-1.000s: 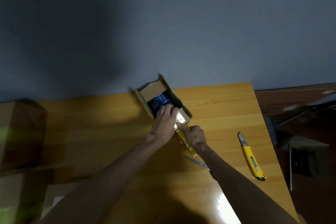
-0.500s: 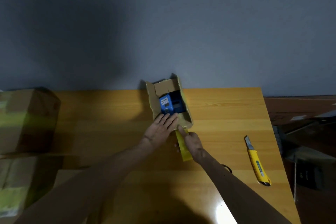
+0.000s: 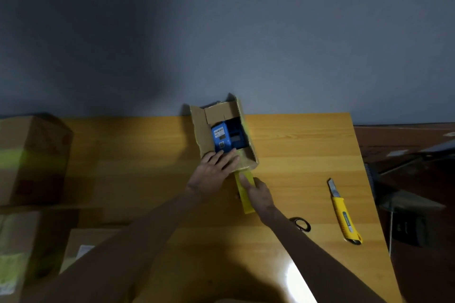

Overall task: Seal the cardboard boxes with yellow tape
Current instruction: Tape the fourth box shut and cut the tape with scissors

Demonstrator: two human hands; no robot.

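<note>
Cardboard box (image 3: 200, 130) open at the table's (image 3: 295, 155) far edge, left hand (image 3: 214, 172) flat, fingers straight, on its near flap, right hand (image 3: 258, 194) gripping nothing, forefinger pressing yellow tape strip (image 3: 243, 202); advisable: hold flap level, rub tape down firmly.

Left hand (image 3: 215, 172): is lying palm down, fingers straight and close together, pointing toward 1 o'clock; forearm is reaching in from 7 o'clock.
Right hand (image 3: 258, 195): is lying palm down, forefinger stretching toward 11 o'clock; forearm is entering from 5 o'clock.
</note>
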